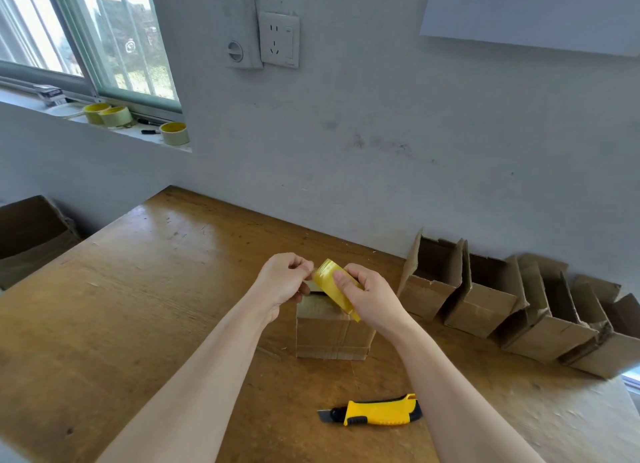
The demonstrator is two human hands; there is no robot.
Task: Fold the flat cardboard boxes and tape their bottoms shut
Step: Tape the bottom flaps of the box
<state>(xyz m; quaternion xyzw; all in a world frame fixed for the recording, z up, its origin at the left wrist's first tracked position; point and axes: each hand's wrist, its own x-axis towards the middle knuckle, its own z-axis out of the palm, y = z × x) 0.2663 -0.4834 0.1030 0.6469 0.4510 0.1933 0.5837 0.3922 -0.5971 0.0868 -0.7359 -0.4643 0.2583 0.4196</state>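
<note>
The yellow tape roll [329, 276], gripped by the right hand [369, 298], is being pinched at its end by the left hand [282, 282]; re-sticking is being risked through slippage.

Right hand [372, 298] grips the yellow tape roll [334, 284] above a small cardboard box [332, 334] on the wooden table [138, 306], left hand [285, 282] pinches at the roll's edge, utility knife [375, 410] lying nearer.
</note>
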